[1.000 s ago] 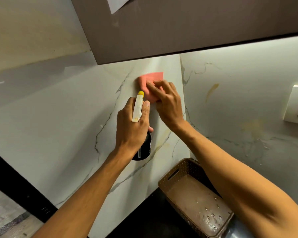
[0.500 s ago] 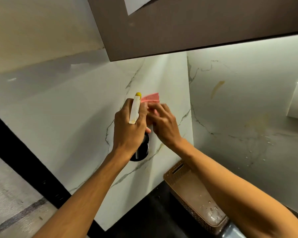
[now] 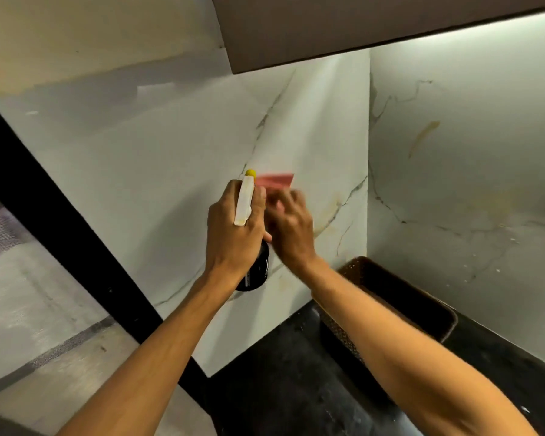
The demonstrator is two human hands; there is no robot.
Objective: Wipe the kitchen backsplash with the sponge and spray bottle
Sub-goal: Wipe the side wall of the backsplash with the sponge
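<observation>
Nearest to us, our two bare forearms reached up and forward from the bottom of the view over the dark desk [image 3: 280, 388]. A brown woven basket [image 3: 390, 287] stood on the desk in the corner, under our right forearm and close to both walls.

Farther on, our left hand [image 3: 233, 234] was wrapped round the neck of the spray bottle [image 3: 255, 272]. Its fingers curled about the neck, and the white trigger head with its yellow tip stood up between them, pointing at the wall. The bottle's dark body hung below the hand, clear of the desk.

Just to the right, touching or nearly touching the left hand, our right hand [image 3: 291, 228] was raised against the wall. Its fingers, blurred, lay on the lower part of the pink sponge [image 3: 276, 179]. We could not tell whether they pressed it flat or pinched it. The sponge sat on the backsplash [image 3: 170, 184], its top edge showing above both hands and just beside the yellow tip of the bottle.

The backsplash was pale stone with thin dark veins and met a second panel at the corner. A yellowish streak [image 3: 422, 136] marked that right panel, well apart from the sponge. A brown cabinet [image 3: 359, 23] hung above.
</observation>
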